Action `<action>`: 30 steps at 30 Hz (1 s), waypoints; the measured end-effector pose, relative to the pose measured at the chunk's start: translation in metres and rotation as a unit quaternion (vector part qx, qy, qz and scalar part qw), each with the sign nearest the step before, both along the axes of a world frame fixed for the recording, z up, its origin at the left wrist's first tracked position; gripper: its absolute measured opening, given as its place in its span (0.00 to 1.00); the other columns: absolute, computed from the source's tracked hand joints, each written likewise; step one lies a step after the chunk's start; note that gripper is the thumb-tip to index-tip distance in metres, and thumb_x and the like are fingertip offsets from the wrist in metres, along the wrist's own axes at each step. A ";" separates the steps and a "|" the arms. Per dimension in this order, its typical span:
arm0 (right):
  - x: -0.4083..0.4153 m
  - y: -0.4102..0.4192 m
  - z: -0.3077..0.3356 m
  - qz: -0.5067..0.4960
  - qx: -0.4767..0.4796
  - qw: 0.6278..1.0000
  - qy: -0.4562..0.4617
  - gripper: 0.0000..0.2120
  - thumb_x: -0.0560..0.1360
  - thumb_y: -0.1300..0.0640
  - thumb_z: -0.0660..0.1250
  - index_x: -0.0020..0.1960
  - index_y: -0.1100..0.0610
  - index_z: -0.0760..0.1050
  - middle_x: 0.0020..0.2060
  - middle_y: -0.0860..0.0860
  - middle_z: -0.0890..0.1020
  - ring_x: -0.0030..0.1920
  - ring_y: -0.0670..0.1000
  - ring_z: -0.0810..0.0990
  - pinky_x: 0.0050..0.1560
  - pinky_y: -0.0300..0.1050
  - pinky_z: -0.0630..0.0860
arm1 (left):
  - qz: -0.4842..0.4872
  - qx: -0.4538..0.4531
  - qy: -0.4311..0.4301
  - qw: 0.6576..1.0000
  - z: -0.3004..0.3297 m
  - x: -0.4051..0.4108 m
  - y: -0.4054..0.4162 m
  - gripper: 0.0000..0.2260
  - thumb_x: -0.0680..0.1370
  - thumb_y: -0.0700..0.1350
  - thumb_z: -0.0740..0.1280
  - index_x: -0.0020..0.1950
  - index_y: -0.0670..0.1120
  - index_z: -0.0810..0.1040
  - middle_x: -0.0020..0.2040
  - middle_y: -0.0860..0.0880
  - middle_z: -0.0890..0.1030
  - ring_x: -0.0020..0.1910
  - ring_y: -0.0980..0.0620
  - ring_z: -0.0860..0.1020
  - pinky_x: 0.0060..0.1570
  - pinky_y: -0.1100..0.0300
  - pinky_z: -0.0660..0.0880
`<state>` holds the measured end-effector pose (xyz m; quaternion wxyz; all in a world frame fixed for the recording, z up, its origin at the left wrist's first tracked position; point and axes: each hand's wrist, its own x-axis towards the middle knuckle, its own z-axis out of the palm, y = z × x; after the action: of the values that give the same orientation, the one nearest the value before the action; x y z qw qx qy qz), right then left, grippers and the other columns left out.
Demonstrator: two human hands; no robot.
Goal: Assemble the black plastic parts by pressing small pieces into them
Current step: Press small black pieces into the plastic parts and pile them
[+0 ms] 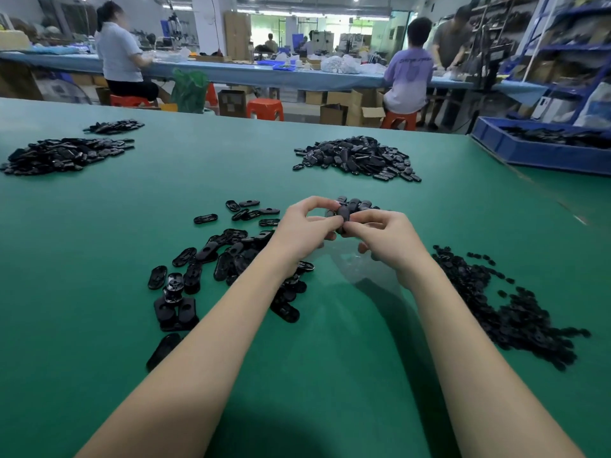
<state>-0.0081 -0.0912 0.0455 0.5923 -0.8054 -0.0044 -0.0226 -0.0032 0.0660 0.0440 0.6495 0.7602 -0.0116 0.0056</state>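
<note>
Above the green table (99,226), my left hand (305,228) and my right hand (385,238) meet around one black oval plastic part (343,215), each pinching it with curled fingers. Whether a small piece sits between the fingertips is hidden. A loose heap of black oval parts (211,262) lies under my left forearm. To the right of my right forearm lies a spread of small black pieces (509,309). A few more black parts (358,203) sit just behind my hands.
Larger piles of black parts lie at the far centre (357,157) and far left (62,155). A blue bin (535,150) with black parts stands at the far right. Clear plastic film (357,262) lies under my hands. People work at a bench beyond the table.
</note>
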 end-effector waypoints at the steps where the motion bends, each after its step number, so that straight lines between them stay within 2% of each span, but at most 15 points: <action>1: -0.002 -0.007 0.001 -0.003 -0.001 1.000 0.001 0.02 0.74 0.56 0.76 0.42 0.51 0.84 0.34 0.44 0.86 0.25 0.42 0.72 0.25 0.30 0.66 | -0.011 -0.009 0.001 1.000 0.001 -0.002 -0.005 0.05 0.77 0.45 0.71 0.52 0.53 0.82 0.45 0.49 0.87 0.37 0.57 0.82 0.38 0.65 0.74; 6: -0.012 -0.044 0.003 0.004 -0.029 0.998 0.046 0.05 0.74 0.50 0.76 0.41 0.39 0.87 0.36 0.40 0.85 0.34 0.45 0.73 0.30 0.34 0.68 | -0.069 -0.049 0.014 0.996 0.001 -0.008 -0.021 0.07 0.78 0.41 0.70 0.54 0.50 0.83 0.45 0.47 0.84 0.38 0.54 0.82 0.40 0.65 0.80; 8: -0.013 -0.057 0.002 0.013 -0.037 0.997 0.069 0.03 0.74 0.50 0.76 0.44 0.41 0.88 0.39 0.41 0.86 0.35 0.46 0.73 0.31 0.34 0.68 | -0.097 -0.073 0.030 0.992 -0.002 -0.012 -0.028 0.09 0.79 0.37 0.69 0.56 0.48 0.83 0.43 0.45 0.83 0.38 0.54 0.82 0.41 0.65 0.81; 11: -0.014 -0.072 -0.001 0.026 -0.067 0.993 0.089 0.04 0.75 0.51 0.75 0.50 0.47 0.87 0.39 0.43 0.87 0.30 0.44 0.72 0.29 0.34 0.68 | -0.112 -0.094 0.055 0.988 -0.007 -0.016 -0.038 0.11 0.78 0.32 0.68 0.59 0.41 0.82 0.43 0.41 0.83 0.38 0.52 0.83 0.41 0.66 0.80; 14: -0.016 -0.084 0.001 0.023 -0.116 0.989 0.093 0.05 0.76 0.50 0.74 0.49 0.50 0.86 0.40 0.44 0.88 0.29 0.45 0.72 0.31 0.37 0.69 | -0.112 -0.121 0.074 0.984 -0.009 -0.019 -0.044 0.12 0.77 0.30 0.69 0.60 0.37 0.79 0.45 0.39 0.83 0.38 0.51 0.83 0.41 0.66 0.80; 17: -0.014 -0.097 0.006 0.000 -0.295 0.953 0.067 0.06 0.74 0.49 0.73 0.40 0.49 0.85 0.38 0.46 0.87 0.36 0.47 0.78 0.41 0.43 0.76 | -0.117 -0.126 0.084 0.981 -0.011 -0.022 -0.047 0.11 0.77 0.30 0.69 0.58 0.37 0.79 0.46 0.38 0.83 0.39 0.49 0.83 0.42 0.64 0.82; 20: -0.019 -0.109 0.015 -0.009 -0.422 0.901 0.100 0.05 0.70 0.46 0.75 0.37 0.45 0.85 0.41 0.45 0.86 0.46 0.49 0.83 0.52 0.47 0.81 | -0.123 -0.121 0.090 0.981 -0.015 -0.023 -0.049 0.10 0.76 0.30 0.70 0.56 0.39 0.79 0.43 0.39 0.83 0.41 0.46 0.82 0.46 0.59 0.83; 23: -0.025 -0.116 0.025 0.004 -0.455 0.880 0.138 0.02 0.66 0.45 0.77 0.38 0.40 0.85 0.46 0.43 0.85 0.50 0.49 0.83 0.55 0.50 0.82 | -0.127 -0.118 0.097 0.980 -0.019 -0.023 -0.048 0.08 0.76 0.31 0.71 0.52 0.41 0.80 0.39 0.43 0.83 0.42 0.44 0.81 0.47 0.56 0.83; 26: -0.028 -0.115 0.030 0.023 -0.474 0.866 0.155 0.06 0.62 0.43 0.79 0.38 0.36 0.85 0.46 0.42 0.85 0.50 0.50 0.83 0.55 0.51 0.82 | -0.131 -0.113 0.099 0.980 -0.020 -0.022 -0.047 0.08 0.76 0.32 0.72 0.52 0.42 0.80 0.38 0.44 0.84 0.42 0.45 0.82 0.47 0.56 0.82; 30: -0.028 -0.109 0.023 0.029 -0.490 0.854 0.171 0.06 0.63 0.45 0.81 0.38 0.38 0.85 0.47 0.43 0.85 0.52 0.52 0.82 0.56 0.52 0.82 | -0.130 -0.112 0.099 0.980 -0.020 -0.021 -0.045 0.08 0.76 0.32 0.72 0.51 0.42 0.80 0.39 0.44 0.84 0.40 0.48 0.83 0.46 0.57 0.82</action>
<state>-0.0360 -0.2007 0.0690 0.1123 -0.9821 0.0628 0.1378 -0.0246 0.0210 0.0240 0.7234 0.6716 -0.0452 -0.1532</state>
